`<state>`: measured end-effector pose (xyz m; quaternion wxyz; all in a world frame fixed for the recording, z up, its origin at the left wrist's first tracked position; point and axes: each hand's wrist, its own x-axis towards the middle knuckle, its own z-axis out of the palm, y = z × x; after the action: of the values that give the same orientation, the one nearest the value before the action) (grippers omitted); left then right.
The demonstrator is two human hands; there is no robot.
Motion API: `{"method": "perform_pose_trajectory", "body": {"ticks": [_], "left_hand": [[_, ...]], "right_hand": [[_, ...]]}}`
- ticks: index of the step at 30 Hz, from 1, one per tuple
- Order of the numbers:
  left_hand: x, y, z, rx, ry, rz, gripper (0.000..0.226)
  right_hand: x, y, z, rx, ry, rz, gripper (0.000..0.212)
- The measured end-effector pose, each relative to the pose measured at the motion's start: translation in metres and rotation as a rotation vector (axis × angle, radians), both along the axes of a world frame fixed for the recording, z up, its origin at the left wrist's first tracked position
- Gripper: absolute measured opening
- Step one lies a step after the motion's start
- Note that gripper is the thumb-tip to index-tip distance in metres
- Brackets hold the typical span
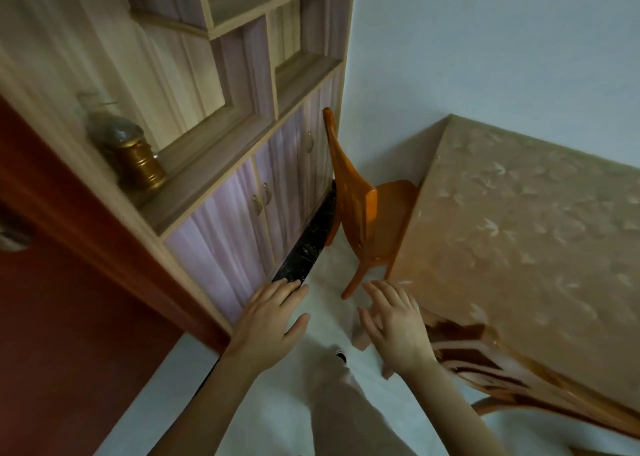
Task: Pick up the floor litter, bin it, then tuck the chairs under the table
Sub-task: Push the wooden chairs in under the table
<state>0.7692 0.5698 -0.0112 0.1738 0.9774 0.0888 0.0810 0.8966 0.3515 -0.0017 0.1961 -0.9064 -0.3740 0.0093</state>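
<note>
Beyond both hands, left (268,317) and right (393,320), fingers spread, empty: orange chair (360,206), seat partly under table (519,234).

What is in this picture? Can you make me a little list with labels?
left hand: open, fingers straight, holds nothing
right hand: open, holds nothing
orange chair: upright between cabinet and table, seat partly hidden by the table edge
near chair: by the right hand, against the table, blurred
table: on the right, under a patterned cloth
cabinet: on the left, lilac doors, open shelves
jar: on a cabinet shelf
</note>
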Motion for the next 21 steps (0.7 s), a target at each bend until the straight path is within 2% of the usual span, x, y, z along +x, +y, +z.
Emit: {"method": "perform_pose_trajectory", "body": {"ticks": [10,17,21], "left_hand": [[0.200,0.076,0.038,-0.058,-0.086,-0.039,0.056],[0.315,0.111,0.046,-0.027,-0.049,-0.141,0.063],[0.368,0.132,0.030,-0.134,0.071,-0.132,0.071]], "right_hand": [[0.193,0.075,0.026,0.102,-0.003,-0.041,0.047],[0.260,0.120,0.015,0.123,0.090,-0.110,0.052],[0.277,0.144,-0.002,0.092,0.224,-0.183,0.058]]}}
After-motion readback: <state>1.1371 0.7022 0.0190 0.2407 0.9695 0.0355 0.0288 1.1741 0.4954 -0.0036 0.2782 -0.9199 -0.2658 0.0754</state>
